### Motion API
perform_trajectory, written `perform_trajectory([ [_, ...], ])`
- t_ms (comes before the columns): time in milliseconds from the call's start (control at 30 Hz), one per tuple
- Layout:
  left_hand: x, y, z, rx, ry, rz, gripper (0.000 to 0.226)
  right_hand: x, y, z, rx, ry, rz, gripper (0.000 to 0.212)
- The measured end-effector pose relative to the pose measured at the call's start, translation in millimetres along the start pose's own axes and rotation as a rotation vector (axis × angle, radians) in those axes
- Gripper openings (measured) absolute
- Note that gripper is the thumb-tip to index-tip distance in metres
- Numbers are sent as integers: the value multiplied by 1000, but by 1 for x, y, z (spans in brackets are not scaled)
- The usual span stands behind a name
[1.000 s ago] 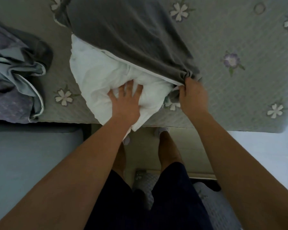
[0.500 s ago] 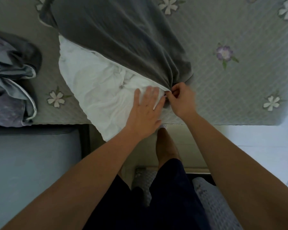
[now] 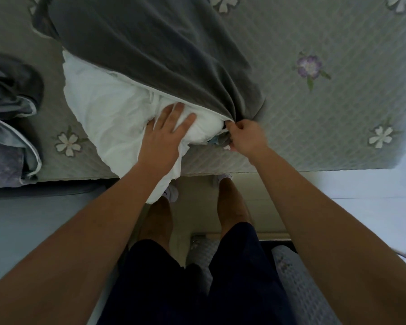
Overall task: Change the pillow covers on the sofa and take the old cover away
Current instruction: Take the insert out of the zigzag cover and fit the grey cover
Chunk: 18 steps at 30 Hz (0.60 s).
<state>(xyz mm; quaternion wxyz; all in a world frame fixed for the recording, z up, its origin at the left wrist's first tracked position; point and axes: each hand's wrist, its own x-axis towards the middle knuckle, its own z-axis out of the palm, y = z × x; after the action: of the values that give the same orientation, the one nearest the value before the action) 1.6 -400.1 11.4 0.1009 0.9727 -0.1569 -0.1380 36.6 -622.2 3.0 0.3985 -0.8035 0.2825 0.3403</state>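
Observation:
A white pillow (image 3: pixel 103 109) lies on the quilted sofa seat (image 3: pixel 326 113), its far half inside a dark grey cover (image 3: pixel 155 48). The pillow's near corner hangs over the seat's front edge. My left hand (image 3: pixel 164 137) presses flat on the bare white pillow, fingers spread. Just right of it, my right hand (image 3: pixel 246 137) pinches the gathered near corner of the grey cover's opening. A crumpled grey-and-purple cover (image 3: pixel 7 127) lies on the seat at the far left.
The sofa seat has a green quilted throw with embroidered flowers (image 3: pixel 309 66). Below its front edge are my legs in dark shorts (image 3: pixel 197 277), a pale floor and a quilted footstool or mat (image 3: pixel 302 277). A pale grey surface (image 3: pixel 33 226) sits at lower left.
My left hand slid right across the pillow and back a little left. My right hand shifted its grip along the cover's edge, bunching the corner; the cover sits further over the pillow.

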Motion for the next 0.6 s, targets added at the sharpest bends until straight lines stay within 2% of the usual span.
perform_trajectory([
  [67, 1, 4, 0, -18, 4, -2, 60, -4, 1, 1, 76, -15, 16, 44],
  [133, 1, 4, 1, 0, -17, 32, 66, -9, 5, 6, 33, 8, -11, 43],
  [233, 2, 1, 3, 119, -71, 121, 76, -16, 13, 15, -142, 67, -149, 36],
  [333, 5, 7, -2, 223, -111, 157, 69, -24, 17, 14, -222, 141, -289, 21],
  [400, 5, 11, -4, 209, -114, 156, 64, -35, 17, 8, -265, 221, -377, 18],
  [500, 14, 24, -1, 170, -10, 154, 54, -57, 11, -1, -146, 280, -497, 25],
  [567, 30, 37, 1, 124, -21, 112, 58, -74, 5, -5, -79, 236, -584, 23],
  [600, 38, 41, 7, 106, -79, 34, 62, -83, 1, -6, -62, 197, -625, 21],
])
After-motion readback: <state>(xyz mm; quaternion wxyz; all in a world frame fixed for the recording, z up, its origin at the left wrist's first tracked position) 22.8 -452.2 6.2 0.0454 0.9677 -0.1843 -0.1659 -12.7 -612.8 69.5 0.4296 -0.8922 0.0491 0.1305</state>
